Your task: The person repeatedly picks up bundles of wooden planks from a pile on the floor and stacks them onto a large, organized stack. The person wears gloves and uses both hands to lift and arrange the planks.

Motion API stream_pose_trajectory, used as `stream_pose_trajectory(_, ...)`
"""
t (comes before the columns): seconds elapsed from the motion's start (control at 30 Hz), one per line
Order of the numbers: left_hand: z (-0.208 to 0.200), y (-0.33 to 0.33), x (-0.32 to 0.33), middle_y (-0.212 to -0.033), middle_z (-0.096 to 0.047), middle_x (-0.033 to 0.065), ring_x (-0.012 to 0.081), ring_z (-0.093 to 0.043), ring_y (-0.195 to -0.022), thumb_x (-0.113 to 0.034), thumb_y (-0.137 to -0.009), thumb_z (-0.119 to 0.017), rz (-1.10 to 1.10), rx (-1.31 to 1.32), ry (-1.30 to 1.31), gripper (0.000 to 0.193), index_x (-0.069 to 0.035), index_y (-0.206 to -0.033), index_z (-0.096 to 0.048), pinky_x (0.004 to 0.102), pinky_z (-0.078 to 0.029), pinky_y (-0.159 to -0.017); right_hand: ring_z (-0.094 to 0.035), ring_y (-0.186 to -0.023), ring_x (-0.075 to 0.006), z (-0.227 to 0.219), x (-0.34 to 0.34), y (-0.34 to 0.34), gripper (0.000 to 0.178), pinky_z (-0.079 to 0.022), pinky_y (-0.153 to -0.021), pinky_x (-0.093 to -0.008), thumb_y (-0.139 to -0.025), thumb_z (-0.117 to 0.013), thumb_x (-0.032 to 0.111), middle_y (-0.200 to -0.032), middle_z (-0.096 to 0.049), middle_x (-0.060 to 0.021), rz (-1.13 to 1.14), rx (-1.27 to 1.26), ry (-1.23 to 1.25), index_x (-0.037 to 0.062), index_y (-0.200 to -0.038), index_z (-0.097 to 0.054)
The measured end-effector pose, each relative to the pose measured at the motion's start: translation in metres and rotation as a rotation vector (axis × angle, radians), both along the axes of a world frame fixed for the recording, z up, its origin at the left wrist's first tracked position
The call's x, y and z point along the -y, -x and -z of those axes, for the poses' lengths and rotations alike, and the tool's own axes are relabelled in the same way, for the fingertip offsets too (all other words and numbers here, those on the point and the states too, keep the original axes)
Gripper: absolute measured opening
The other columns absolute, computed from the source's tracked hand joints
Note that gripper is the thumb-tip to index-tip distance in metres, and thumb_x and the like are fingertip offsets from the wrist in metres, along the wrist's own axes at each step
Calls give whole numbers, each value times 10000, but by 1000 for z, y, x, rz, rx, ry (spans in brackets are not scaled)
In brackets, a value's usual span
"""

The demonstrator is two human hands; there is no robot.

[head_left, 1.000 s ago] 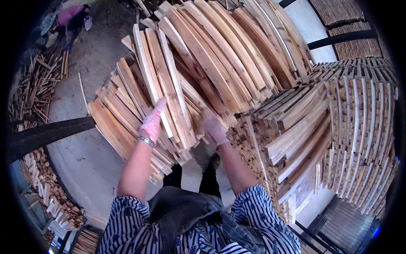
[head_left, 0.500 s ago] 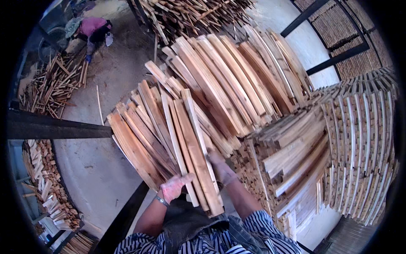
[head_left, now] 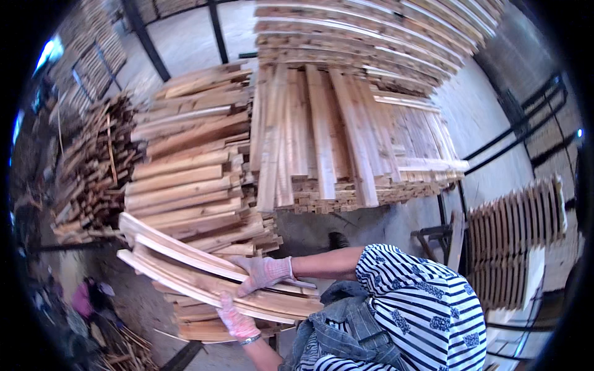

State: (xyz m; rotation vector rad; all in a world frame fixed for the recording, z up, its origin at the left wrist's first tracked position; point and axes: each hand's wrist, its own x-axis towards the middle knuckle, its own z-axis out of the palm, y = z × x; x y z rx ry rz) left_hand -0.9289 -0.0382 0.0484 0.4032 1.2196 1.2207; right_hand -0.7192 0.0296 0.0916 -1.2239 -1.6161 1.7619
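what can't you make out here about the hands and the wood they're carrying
- Head view: the palm side of the gloved right hand lies flat against the bundle of long pale wooden slats, so its grip is hidden.
- Head view: the gloved left hand reaches under the bundle; its fingers are covered by the slats.
- How many slats the bundle holds: they overlap.
- The crouching person in pink at the lower left rim is too small and dark to tell their work.

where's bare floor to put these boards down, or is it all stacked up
Bare floor shows just below the big flat stack, right of the layered pile. More lies right of that stack, toward the black rails. The left is crowded: scrap heap. Both hands, left and right, hold the armful of boards.
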Motion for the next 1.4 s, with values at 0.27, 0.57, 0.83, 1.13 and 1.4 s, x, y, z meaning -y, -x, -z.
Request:
stream_pose_trajectory(0.27, -117, -149, -8, -1274, -525, 210, 297, -594, -1077, -545, -816, -769, 313, -204, -365, 1007, 110, -1454, -347, 443, -515, -997, -581, -1283, -378, -106, 67, -164, 951, -459, -1075, -426, -876, -634, 711, -1340, -574, -304, 260, 4, -101, -16, -1446, -409)
stream_pose_trajectory(0.57, -256, -396, -33, -1373, -524, 126, 272, -537, -1246, -441, -678, -897, 493, -148, -830, 1116, 4, -1536, -340, 425, -472, -1067, -638, -1167, -408, -217, 93, -369, 838, -505, -985, -422, -992, -498, 606, -1252, -613, -307, 729, 18, -661, -27, -1508, -311)
stream_pose_trajectory(0.83, -290, -520, -90, -1286, -616, 65, 206, -623, -1166, -176, -713, -916, 864, 21, -981, 869, -25, -1435, -456, 381, -543, -1005, -623, -1159, -440, -218, 54, -480, 719, -495, -994, -454, -990, -539, 412, -1262, -595, -313, 1005, 38, -1027, -66, -1482, -322)
stream_pose_trajectory(1.13, -201, -562, -120, -1297, -605, 96, 228, -639, -1154, -116, -720, -920, 912, -155, -1039, 880, -37, -1423, -398, 373, -569, -977, -533, -1311, -455, -99, 43, -487, 699, -429, -1092, -452, -1016, -419, 306, -1490, -429, -341, 1160, 181, -905, -64, -1572, -211)
stream_pose_trajectory(1.4, -237, -632, -137, -1238, -643, 78, 175, -654, -1104, -233, -856, -840, 1061, 127, -585, 635, -41, -1367, -517, 317, -561, -964, -616, -1220, -391, -130, 53, -555, 706, -477, -1029, -420, -1050, -473, 390, -1301, -622, -291, 1216, -62, -726, -35, -1563, -237)
